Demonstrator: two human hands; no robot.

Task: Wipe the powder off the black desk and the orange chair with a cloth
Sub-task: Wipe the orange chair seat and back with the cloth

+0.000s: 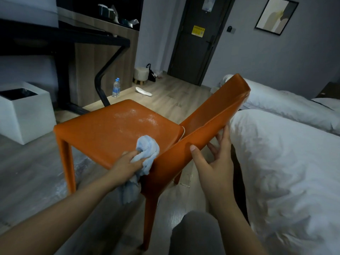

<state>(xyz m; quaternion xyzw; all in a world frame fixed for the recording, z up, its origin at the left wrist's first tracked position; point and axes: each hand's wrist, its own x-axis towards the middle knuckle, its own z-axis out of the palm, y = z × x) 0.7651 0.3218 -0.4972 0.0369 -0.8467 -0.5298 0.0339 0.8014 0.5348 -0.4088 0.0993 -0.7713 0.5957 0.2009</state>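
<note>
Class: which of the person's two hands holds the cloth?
The left hand, gripping the blue cloth on the seat of the orange chair; the right hand holds only the backrest.

Orange chair (103,129) speckled with white powder (136,118); pale blue cloth (147,150); white bedding (287,162).

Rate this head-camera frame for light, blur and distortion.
Head view: dim, cool room light with no hard glare; the bed is the brightest area. Head view: wide-angle bending tilts the door and the black desk. Head view: the powder on the orange chair reads as pale speckles, while the cloth, left hand and right hand look slightly soft.
</note>
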